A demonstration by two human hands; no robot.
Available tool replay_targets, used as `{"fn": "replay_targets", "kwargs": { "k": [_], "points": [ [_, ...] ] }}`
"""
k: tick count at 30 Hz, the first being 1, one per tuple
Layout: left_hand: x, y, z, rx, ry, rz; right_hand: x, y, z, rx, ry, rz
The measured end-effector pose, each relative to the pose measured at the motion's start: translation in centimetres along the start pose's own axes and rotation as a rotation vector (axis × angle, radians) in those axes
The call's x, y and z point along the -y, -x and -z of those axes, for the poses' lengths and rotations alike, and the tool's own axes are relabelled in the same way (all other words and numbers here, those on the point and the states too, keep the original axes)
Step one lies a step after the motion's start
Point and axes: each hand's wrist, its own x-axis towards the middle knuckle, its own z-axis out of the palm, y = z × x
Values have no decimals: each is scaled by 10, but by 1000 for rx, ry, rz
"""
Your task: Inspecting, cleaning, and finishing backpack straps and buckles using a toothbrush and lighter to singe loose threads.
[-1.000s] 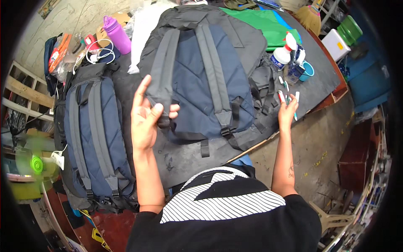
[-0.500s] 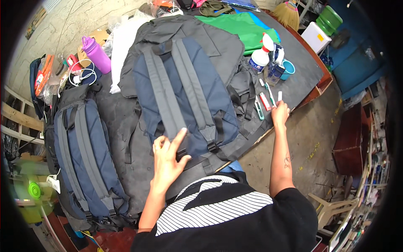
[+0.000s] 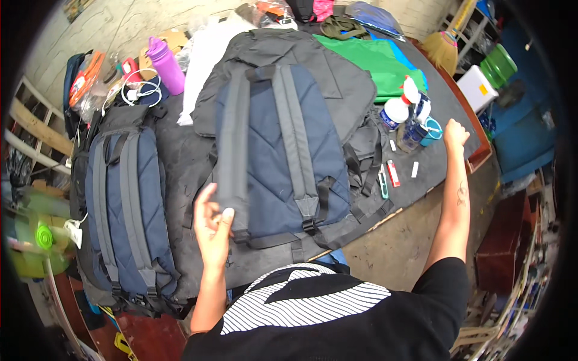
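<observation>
A navy backpack (image 3: 269, 162) with grey shoulder straps lies back-panel up in front of me. My left hand (image 3: 213, 225) is at the lower end of its left shoulder strap (image 3: 233, 150), thumb against the strap's edge and fingers partly hidden and blurred. The strap is drawn to the left, baring the blue panel. My right hand (image 3: 456, 137) is closed in a fist beside a light-blue cup (image 3: 431, 131). A toothbrush appears to be in it, mostly hidden. Near the cup lie a small red-and-white tube (image 3: 393, 173), a green cutter (image 3: 383, 182) and a white piece (image 3: 415, 169).
A white spray bottle (image 3: 394, 113) stands behind the cup. Another navy backpack (image 3: 129, 198) lies at left. Farther back are a purple bottle (image 3: 167, 69), a white cable (image 3: 141, 90), a large dark bag (image 3: 325, 72) and a green sheet (image 3: 376, 66). The dark table's edge (image 3: 385, 218) runs at the right front.
My right hand has gone from the small items to the cup, and the toothbrush has left its place on the table. My left hand has shifted left with the shoulder strap.
</observation>
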Motion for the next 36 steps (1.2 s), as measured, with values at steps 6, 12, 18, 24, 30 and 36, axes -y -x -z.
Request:
{"fn": "replay_targets", "kwargs": {
  "k": [6,12,18,24,30,36],
  "points": [
    [-16,8,-1,636,-1018,-75,24,-11,-5,161,-60,95],
    [-2,-45,-4,291,-542,-343,-11,23,-17,417,-284,-49],
    [63,-128,-6,-132,-462,-429,-12,72,-39,53,-572,-98],
    [137,-138,-22,-142,-808,-469,-16,88,-91,-163,-788,-94],
    [129,-138,-23,-107,-781,-447,-9,88,-107,-122,-881,-243],
    [112,-130,-24,-88,-700,-678,13,93,-93,-338,-861,-376]
  ]
}}
